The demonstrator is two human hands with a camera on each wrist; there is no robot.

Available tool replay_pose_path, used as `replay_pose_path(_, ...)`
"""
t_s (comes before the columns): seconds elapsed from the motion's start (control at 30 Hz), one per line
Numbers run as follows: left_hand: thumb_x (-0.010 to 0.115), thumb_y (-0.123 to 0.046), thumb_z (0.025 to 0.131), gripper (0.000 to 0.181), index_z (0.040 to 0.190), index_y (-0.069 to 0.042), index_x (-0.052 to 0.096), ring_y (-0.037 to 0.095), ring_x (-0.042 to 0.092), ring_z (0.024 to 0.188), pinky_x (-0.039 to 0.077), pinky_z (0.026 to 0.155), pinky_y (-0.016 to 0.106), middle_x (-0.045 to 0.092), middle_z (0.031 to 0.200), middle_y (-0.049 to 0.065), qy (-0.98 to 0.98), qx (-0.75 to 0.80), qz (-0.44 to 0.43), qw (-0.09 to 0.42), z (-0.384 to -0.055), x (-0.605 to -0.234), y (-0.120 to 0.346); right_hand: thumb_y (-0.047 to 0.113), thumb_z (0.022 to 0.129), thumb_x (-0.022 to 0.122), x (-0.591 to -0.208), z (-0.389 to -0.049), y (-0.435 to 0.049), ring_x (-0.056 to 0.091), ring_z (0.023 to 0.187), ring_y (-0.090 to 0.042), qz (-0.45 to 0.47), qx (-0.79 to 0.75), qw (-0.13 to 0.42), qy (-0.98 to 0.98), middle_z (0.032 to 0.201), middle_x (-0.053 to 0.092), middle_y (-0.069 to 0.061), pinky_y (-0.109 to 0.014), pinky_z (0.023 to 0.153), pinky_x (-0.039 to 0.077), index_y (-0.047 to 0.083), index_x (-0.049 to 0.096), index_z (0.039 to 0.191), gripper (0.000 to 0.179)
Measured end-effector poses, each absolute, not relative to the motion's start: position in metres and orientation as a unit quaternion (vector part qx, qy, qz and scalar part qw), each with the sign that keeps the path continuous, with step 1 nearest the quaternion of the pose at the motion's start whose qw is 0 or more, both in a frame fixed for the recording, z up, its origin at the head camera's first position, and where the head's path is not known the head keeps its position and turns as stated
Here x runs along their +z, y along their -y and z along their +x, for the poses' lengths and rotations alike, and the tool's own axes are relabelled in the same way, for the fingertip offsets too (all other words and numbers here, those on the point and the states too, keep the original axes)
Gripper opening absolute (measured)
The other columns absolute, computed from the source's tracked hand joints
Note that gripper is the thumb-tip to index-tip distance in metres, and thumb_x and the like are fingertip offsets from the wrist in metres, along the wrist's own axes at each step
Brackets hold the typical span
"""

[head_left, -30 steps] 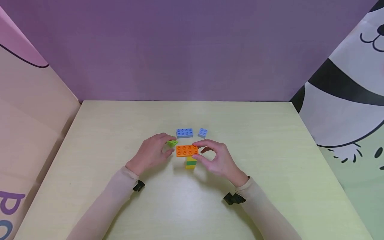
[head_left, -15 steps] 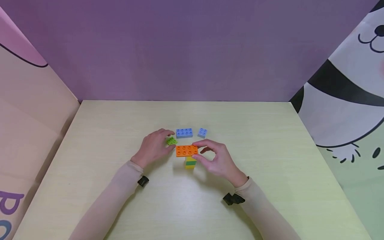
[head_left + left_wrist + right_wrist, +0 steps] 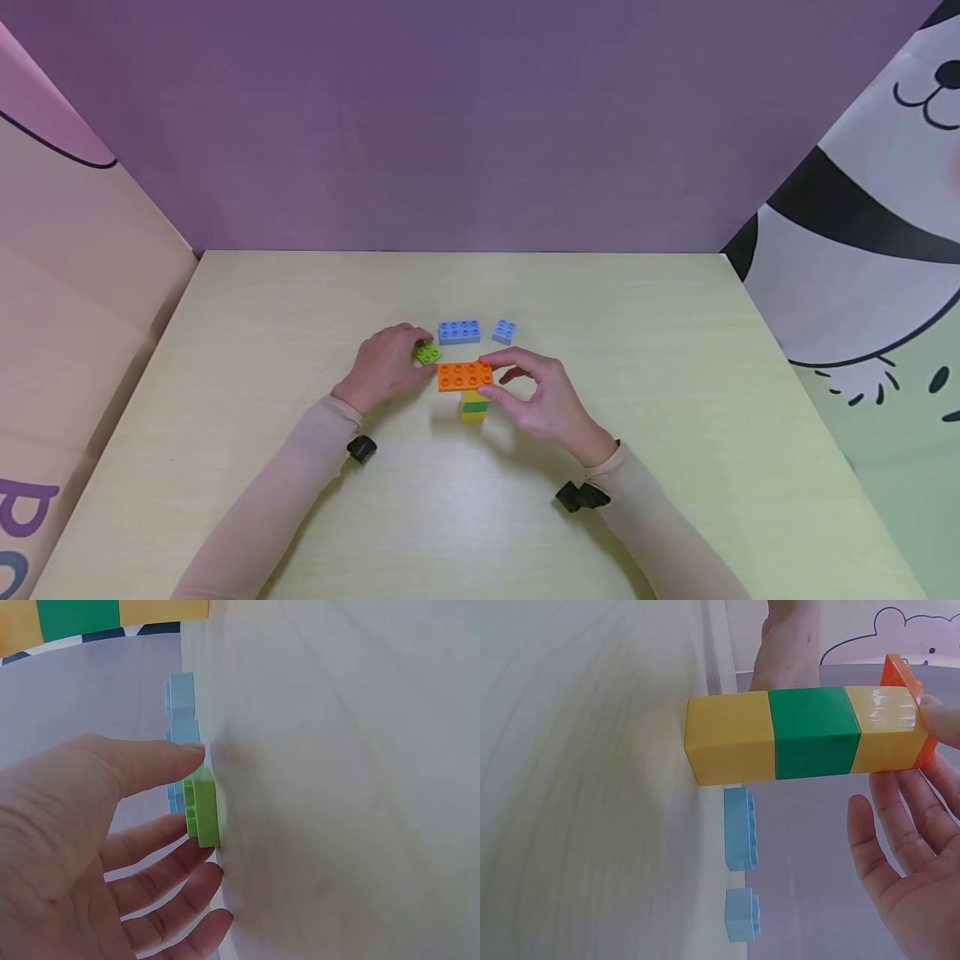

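My right hand (image 3: 546, 398) pinches the right end of an orange brick (image 3: 465, 377) between thumb and forefinger. This brick lies studs up on a standing tower (image 3: 814, 735) of yellow, green and yellow blocks, its left end overhanging. To the left, a small lime green brick (image 3: 427, 353) rests on the table, studs up. My left hand (image 3: 386, 367) has thumb and fingers curled round it. In the left wrist view the left thumb is over one end of the lime green brick (image 3: 206, 810) and fingers are at the other end.
A longer blue brick (image 3: 459, 332) and a smaller blue brick (image 3: 504, 332) lie studs up behind the tower, close to both hands. The pale table (image 3: 645, 333) ends at a purple wall panel (image 3: 480, 125), with printed side panels left and right.
My left hand has shifted slightly right and farther from me, its fingers drawing in round the lime green brick, which now shows its studs squarely. My right hand keeps its hold on the orange brick.
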State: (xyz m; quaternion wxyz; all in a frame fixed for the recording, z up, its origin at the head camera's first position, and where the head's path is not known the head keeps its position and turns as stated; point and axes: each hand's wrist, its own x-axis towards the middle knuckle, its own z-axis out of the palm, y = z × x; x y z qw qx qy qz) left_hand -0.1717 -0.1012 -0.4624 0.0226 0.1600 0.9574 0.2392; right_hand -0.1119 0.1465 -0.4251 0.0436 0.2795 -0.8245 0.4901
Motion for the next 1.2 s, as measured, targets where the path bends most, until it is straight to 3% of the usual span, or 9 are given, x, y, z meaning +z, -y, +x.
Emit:
replay_pose_path(0.3, 0.078, -0.03, 0.085, 0.044, 0.123, -0.01, 0.069, 0.021, 0.064, 0.097, 0.054, 0.086, 0.039, 0.07, 0.112, 0.005, -0.956, 0.24, 0.165, 0.021, -0.174, -0.464, 0.102, -0.003, 0.081, 0.077, -0.4, -0.1, -0.14, 0.067, 0.095, -0.02, 0.278, 0.495, 0.037, 0.822, 0.107, 0.074, -0.013, -0.047, 0.078, 0.059, -0.001, 0.07, 0.11, 0.03)
replay_pose_path(0.77, 0.076, -0.026, 0.087, 0.042, 0.125, -0.01, 0.068, 0.022, 0.064, 0.099, 0.053, 0.091, 0.04, 0.07, 0.116, 0.006, -0.953, 0.257, 0.157, 0.03, -0.174, -0.465, 0.103, -0.002, 0.082, 0.077, -0.396, -0.097, -0.139, 0.067, 0.096, -0.021, 0.281, 0.495, 0.042, 0.821, 0.108, 0.074, -0.013, -0.045, 0.078, 0.059, -0.001, 0.07, 0.111, 0.03)
replay_pose_path(1.07, 0.075, -0.027, 0.087, 0.04, 0.124, -0.012, 0.069, 0.021, 0.063, 0.096, 0.053, 0.087, 0.039, 0.07, 0.114, 0.005, -0.952, 0.264, 0.152, 0.03, -0.173, -0.463, 0.103, -0.001, 0.082, 0.077, -0.4, -0.098, -0.14, 0.067, 0.095, -0.018, 0.279, 0.493, 0.042, 0.823, 0.108, 0.074, -0.013, -0.035, 0.078, 0.059, 0.0, 0.07, 0.111, 0.031)
replay_pose_path(1.2, 0.075, -0.026, 0.087, 0.039, 0.123, -0.012, 0.069, 0.02, 0.063, 0.094, 0.053, 0.086, 0.038, 0.07, 0.114, 0.005, -0.948, 0.278, 0.151, 0.033, -0.171, -0.463, 0.105, -0.001, 0.082, 0.077, -0.401, -0.099, -0.14, 0.067, 0.095, -0.018, 0.279, 0.494, 0.042, 0.823, 0.108, 0.074, -0.013, -0.036, 0.078, 0.059, 0.001, 0.07, 0.112, 0.031)
